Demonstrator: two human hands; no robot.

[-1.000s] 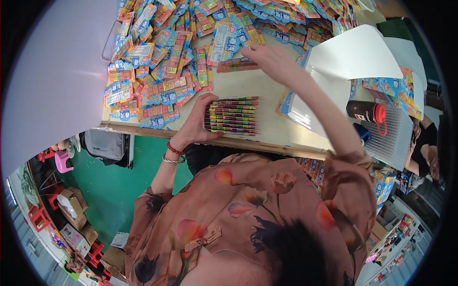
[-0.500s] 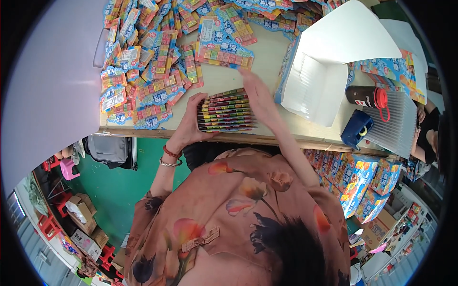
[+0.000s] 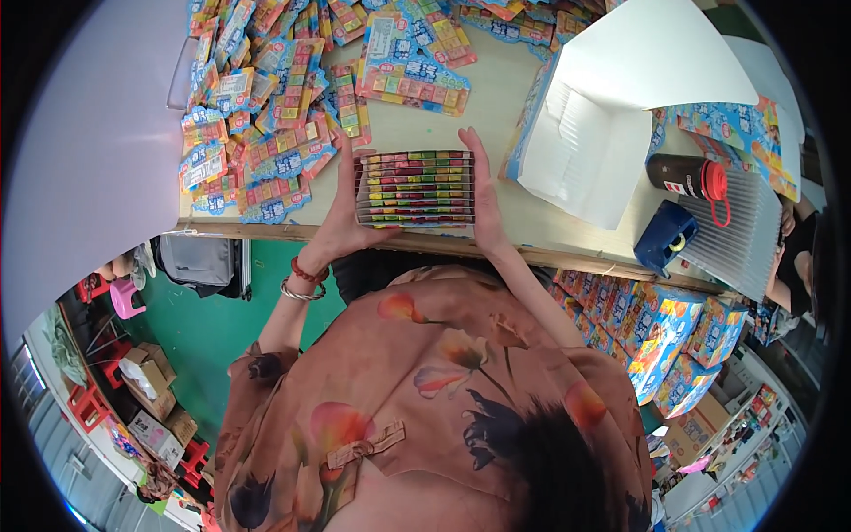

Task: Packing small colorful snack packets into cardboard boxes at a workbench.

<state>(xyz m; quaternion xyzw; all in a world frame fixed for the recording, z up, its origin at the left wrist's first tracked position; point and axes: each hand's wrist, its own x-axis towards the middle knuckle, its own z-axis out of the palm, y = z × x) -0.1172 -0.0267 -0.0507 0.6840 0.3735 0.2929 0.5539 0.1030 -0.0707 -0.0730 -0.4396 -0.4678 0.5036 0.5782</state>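
Note:
A stack of flat candy packs point(image 3: 415, 189) stands on edge near the table's front, its rows of coloured sweets showing as even layers. Along its left end presses my left hand point(image 3: 349, 213), with the thumb stretched below the stack and the fingers up its side. My right hand point(image 3: 487, 199) lies against the right end, fingers straight and pointing away from me. Between them the two hands hold the stack squeezed. Just beyond lies a larger loose pack point(image 3: 417, 84) of blue and orange card.
Loose candy packs point(image 3: 284, 151) heap over the table's left and back. To the right stand an open white box point(image 3: 589, 160), a dark bottle point(image 3: 678, 177) with a red lid, a blue tape dispenser point(image 3: 663, 238) and a ribbed plastic sheet point(image 3: 736, 226). Filled boxes point(image 3: 656, 341) are stacked below.
My right hand has come down against the stack's right end, where it was raised and blurred before. The stack's layers now look more even, and it has shifted slightly left.

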